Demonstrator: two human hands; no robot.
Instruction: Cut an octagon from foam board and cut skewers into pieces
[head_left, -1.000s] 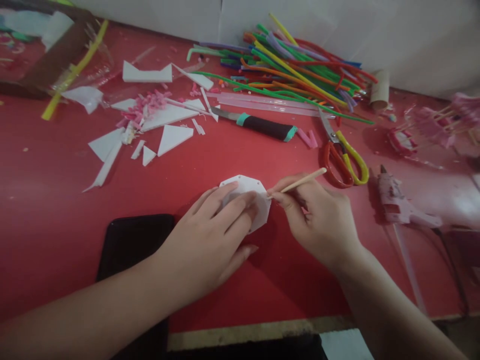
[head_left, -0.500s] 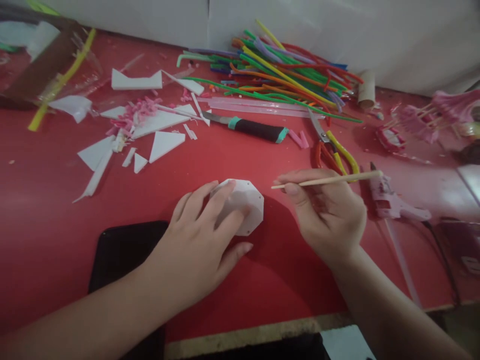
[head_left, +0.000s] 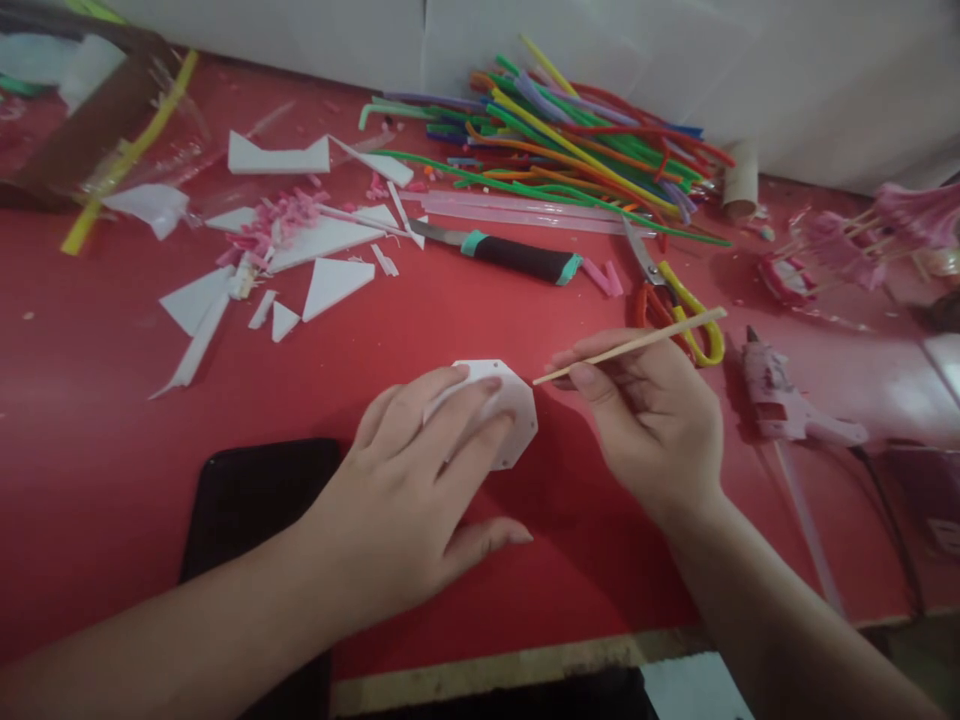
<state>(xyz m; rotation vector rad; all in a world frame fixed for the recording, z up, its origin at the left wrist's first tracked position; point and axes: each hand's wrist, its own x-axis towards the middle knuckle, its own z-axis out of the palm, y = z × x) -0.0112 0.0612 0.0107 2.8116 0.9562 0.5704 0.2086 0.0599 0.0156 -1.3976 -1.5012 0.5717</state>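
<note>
A white octagonal foam piece lies flat on the red table. My left hand presses its fingers down on the piece and covers its left half. My right hand holds a thin wooden stick, which slants up to the right. The stick's left tip hangs just right of the foam piece's upper edge and is apart from it.
A black phone lies by my left wrist. Behind are white foam offcuts, pink scraps, a black-handled knife, colourful pipe cleaners, red-yellow scissors, a pink glue gun and a cardboard tube.
My right hand pulled the stick's tip off the foam piece's edge and tilted the stick. My left hand turned the piece slightly and stays pressed on it.
</note>
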